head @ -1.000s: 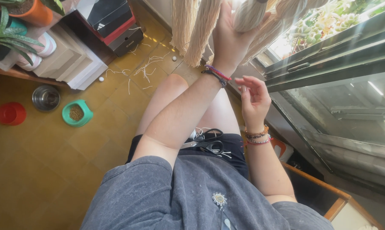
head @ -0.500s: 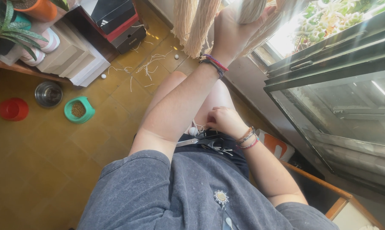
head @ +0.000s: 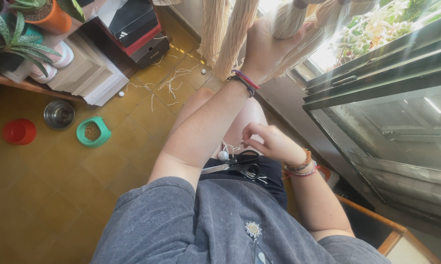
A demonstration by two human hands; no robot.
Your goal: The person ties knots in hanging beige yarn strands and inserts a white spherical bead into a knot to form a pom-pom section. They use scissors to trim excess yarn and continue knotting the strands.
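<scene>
My left hand (head: 264, 51) is raised and grips a bundle of hanging beige cords (head: 291, 19) near the window. More cord tassels (head: 228, 34) hang beside it. My right hand (head: 272, 142) is low over my lap, fingers pinched on a thin piece of cream string. Black-handled scissors (head: 240, 164) lie on my lap just below that hand, next to a small white bead (head: 223, 155).
Cord scraps (head: 169, 83) litter the tiled floor. A green bowl (head: 92, 132), a steel bowl (head: 59, 114) and a red bowl (head: 19, 132) sit at the left. Potted plants (head: 15, 41) and stacked boxes (head: 132, 29) stand at the back. A dark window frame (head: 377, 88) runs along the right.
My right hand came down from beside the raised arm to my lap and now pinches a string above the scissors. The left hand stayed up on the cords.
</scene>
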